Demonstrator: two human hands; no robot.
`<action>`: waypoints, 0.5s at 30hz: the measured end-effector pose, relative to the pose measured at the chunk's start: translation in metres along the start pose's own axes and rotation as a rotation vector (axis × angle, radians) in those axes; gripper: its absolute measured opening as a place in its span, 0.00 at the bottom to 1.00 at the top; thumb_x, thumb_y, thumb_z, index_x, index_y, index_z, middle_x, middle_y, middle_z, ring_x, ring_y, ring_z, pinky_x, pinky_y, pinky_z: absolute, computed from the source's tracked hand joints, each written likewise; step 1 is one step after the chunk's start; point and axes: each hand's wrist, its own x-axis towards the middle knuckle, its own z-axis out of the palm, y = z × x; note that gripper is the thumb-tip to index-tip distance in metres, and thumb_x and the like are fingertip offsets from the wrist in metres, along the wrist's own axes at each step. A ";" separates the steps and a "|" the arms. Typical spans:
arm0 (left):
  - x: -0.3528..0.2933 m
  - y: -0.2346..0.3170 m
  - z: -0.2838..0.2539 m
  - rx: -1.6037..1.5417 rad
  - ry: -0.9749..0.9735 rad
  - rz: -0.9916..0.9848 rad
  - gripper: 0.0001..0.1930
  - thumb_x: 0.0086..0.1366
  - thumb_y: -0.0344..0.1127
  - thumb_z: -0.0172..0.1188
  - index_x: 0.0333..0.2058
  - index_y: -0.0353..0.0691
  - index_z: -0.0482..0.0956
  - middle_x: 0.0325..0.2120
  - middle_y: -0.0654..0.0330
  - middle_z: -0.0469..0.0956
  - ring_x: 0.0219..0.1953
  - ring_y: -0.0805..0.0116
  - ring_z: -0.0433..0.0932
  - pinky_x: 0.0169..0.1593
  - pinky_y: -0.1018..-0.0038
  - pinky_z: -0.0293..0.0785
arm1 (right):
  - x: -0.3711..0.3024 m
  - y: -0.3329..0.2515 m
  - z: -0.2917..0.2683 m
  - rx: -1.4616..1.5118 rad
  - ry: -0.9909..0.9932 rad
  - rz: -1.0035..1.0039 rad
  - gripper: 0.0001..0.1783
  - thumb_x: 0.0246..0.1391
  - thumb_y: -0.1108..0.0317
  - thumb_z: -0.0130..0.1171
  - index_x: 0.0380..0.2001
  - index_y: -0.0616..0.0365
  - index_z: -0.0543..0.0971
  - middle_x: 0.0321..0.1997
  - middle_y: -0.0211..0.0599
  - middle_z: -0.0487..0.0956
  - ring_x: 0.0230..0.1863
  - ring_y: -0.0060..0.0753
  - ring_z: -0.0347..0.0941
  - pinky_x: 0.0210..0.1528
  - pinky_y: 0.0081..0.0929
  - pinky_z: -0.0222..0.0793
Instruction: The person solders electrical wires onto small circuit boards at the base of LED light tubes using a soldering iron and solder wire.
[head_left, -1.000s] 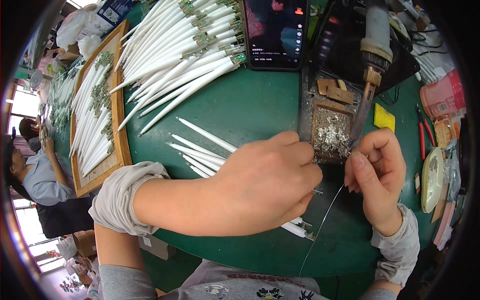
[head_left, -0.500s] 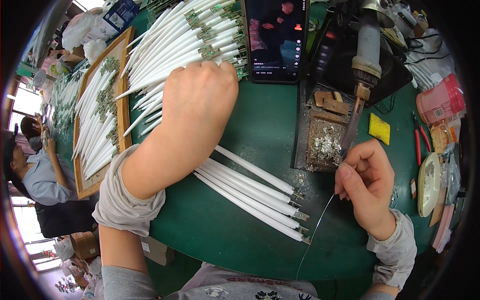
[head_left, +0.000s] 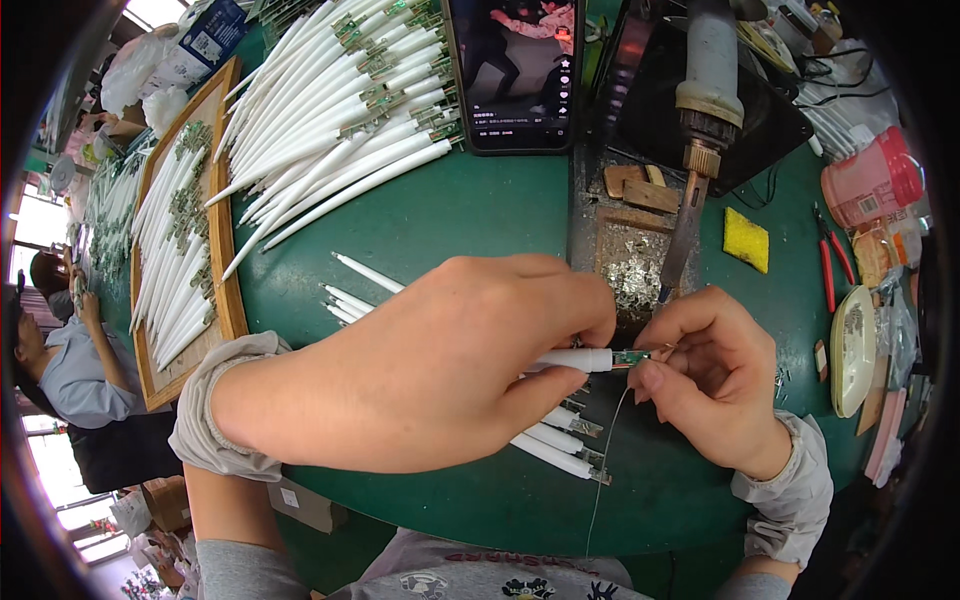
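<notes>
My left hand (head_left: 430, 365) reaches across the middle of the table, closed around a white tube (head_left: 580, 361) with a small green circuit board (head_left: 628, 357) at its right end. My right hand (head_left: 715, 375) has thumb and fingers pinched by that board, holding a thin solder wire (head_left: 597, 500) that trails down toward me. Just above the right hand is the tip of a mounted soldering iron (head_left: 700, 130), over a tray (head_left: 603, 240) of silvery solder scraps. Several white tubes (head_left: 555, 447) lie beneath my left hand, which hides their middles.
A big pile of white tubes (head_left: 330, 110) lies at the far left, beside a wooden-framed tray (head_left: 238, 290) of more. A phone (head_left: 515, 90) stands behind. Rightward are a yellow sponge (head_left: 746, 240), red-handled pliers (head_left: 828, 265) and a pale dish (head_left: 852, 350). Another person (head_left: 75, 350) sits left.
My left hand has come from the tube pile toward me and right, and a tube with a board now shows in it. The right hand stays near the iron tip with the wire.
</notes>
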 end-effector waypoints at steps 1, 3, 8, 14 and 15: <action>0.002 -0.003 0.001 -0.035 0.001 0.031 0.09 0.54 0.24 0.61 0.36 0.34 0.76 0.28 0.56 0.74 0.29 0.65 0.74 0.31 0.73 0.72 | 0.000 0.001 -0.001 -0.002 0.002 0.004 0.11 0.47 0.80 0.61 0.36 0.65 0.74 0.29 0.29 0.75 0.29 0.11 0.70 0.25 0.08 0.66; 0.004 -0.002 0.007 -0.137 -0.005 -0.044 0.09 0.55 0.24 0.62 0.35 0.34 0.76 0.28 0.57 0.74 0.29 0.67 0.73 0.31 0.75 0.71 | -0.001 0.001 -0.002 -0.020 0.001 -0.017 0.10 0.47 0.81 0.61 0.34 0.65 0.74 0.30 0.30 0.76 0.29 0.12 0.71 0.25 0.09 0.67; 0.004 -0.004 0.012 -0.176 0.030 -0.034 0.07 0.56 0.26 0.62 0.34 0.34 0.76 0.29 0.60 0.73 0.28 0.73 0.70 0.30 0.79 0.70 | 0.001 0.004 -0.002 0.007 -0.020 -0.040 0.10 0.47 0.81 0.61 0.34 0.65 0.74 0.30 0.30 0.76 0.30 0.11 0.70 0.25 0.09 0.67; 0.004 -0.003 0.014 -0.217 0.042 -0.090 0.07 0.55 0.26 0.63 0.33 0.34 0.77 0.28 0.61 0.73 0.27 0.76 0.71 0.26 0.79 0.69 | 0.001 0.000 -0.005 0.059 -0.057 0.039 0.10 0.48 0.80 0.61 0.35 0.65 0.73 0.31 0.30 0.75 0.31 0.11 0.69 0.27 0.08 0.66; 0.005 -0.004 0.016 -0.233 0.040 -0.092 0.07 0.55 0.26 0.63 0.33 0.34 0.77 0.28 0.61 0.73 0.26 0.77 0.71 0.25 0.79 0.69 | 0.001 0.000 -0.006 0.059 -0.066 0.043 0.10 0.48 0.80 0.61 0.35 0.64 0.73 0.31 0.30 0.75 0.31 0.11 0.69 0.27 0.08 0.66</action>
